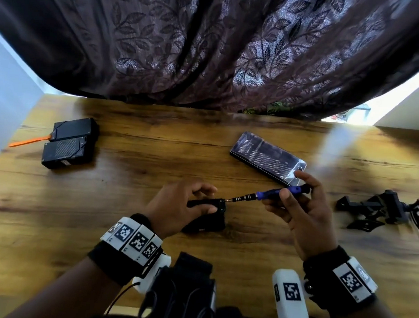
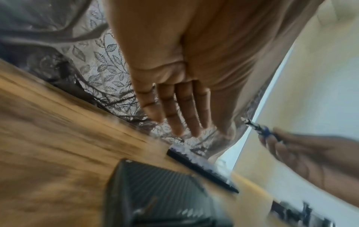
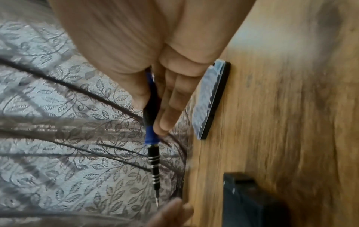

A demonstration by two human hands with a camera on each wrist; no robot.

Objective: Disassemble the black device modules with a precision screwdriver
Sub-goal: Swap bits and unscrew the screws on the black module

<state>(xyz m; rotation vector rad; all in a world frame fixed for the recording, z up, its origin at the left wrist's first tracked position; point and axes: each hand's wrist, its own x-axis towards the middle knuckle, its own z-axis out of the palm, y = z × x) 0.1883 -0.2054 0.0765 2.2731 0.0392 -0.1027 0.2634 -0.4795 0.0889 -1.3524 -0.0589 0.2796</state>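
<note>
Head view gives me both hands: my left hand point(image 1: 175, 203) grips the black module point(image 1: 207, 217) on the wooden tabletop point(image 1: 131, 177), my right hand point(image 1: 304, 211) pinches the screwdriver point(image 1: 271, 193), tip at its corner. Left wrist view shows straight fingers point(image 2: 180, 110). Leaf-patterned curtain point(image 1: 212, 46) behind.

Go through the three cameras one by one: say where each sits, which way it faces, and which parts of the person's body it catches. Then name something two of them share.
Head: worn on the head, looking forward and down at the wooden table; shows both forearms, the left hand on a black module and the right hand holding the screwdriver.
Left wrist: looks along the left palm and fingers toward the curtain; the right hand also shows.
Right wrist: looks along the right hand's fingers down the screwdriver.
Shared: all three show the screwdriver and the bit case.
</note>
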